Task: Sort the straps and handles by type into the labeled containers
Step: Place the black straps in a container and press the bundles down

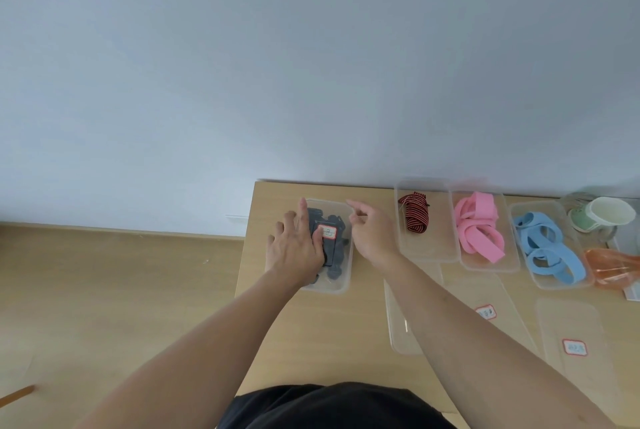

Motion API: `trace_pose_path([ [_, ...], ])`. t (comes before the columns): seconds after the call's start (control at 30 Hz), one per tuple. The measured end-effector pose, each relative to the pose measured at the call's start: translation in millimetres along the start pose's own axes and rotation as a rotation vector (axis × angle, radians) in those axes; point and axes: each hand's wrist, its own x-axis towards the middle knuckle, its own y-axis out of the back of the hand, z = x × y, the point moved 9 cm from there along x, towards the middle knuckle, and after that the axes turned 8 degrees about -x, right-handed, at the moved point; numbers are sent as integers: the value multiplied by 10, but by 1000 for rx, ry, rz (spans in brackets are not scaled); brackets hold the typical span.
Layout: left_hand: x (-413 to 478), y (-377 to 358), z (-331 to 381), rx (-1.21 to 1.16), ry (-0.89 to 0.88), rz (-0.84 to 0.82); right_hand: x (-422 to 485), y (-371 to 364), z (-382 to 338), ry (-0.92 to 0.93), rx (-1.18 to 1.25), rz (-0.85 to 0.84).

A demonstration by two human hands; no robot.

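Where the pale wooden counter [329, 324] meets the wall, we record four clear rectangular plastic containers in a row. Three flat clear lids [575, 324] lie on the counter nearer the person, two bearing small red-bordered labels [575, 347] too blurred to read.

From the right, the first container [554, 285] holds light blue strap loops [547, 248]. The next [485, 267] holds pink flat straps [479, 231]. The third [426, 252] holds one rolled red-and-black striped strap [414, 217]. The leftmost container [343, 285], set apart from the others, holds dark grey plastic handles [334, 257] and carries a red-bordered label [327, 232] on top.

We find the left hand [294, 248] spread flat, fingers straight, pressing on top of that leftmost container. The right hand [369, 229] sits at its right edge, fingers loosely extended and holding nothing. We cannot tell whether it touches the rim.
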Motion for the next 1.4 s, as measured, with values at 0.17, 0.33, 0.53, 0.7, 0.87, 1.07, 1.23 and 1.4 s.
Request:
trace_pose_path([
  [0.17,-37,-40,184,111,-230,57,-182,-131,-159,197,-421,161],
  [0.33,-58,-204,197,142,-303,-71,-255,-349,-164,164,-303,145],
  [0.53,-77,-218,187,153,-306,-71,-289,-337,-89,174,-208,216],
  [0.7,-66,-192,199,197,-300,-80,-327,-309,-180,256,-287,298],
  [0.87,-115,-209,265,255,-376,-72,-582,-419,-66,411,-587,132],
  [1.07,-206,-304,213,227,-457,-82,-650,-436,18,366,-645,34],
  [1.23,-201,-314,180,252,-398,-131,-651,-437,40,316,-591,-17],
  [1.4,-186,-253,210,218,-374,-131,-624,-353,-69,237,-429,-134],
])
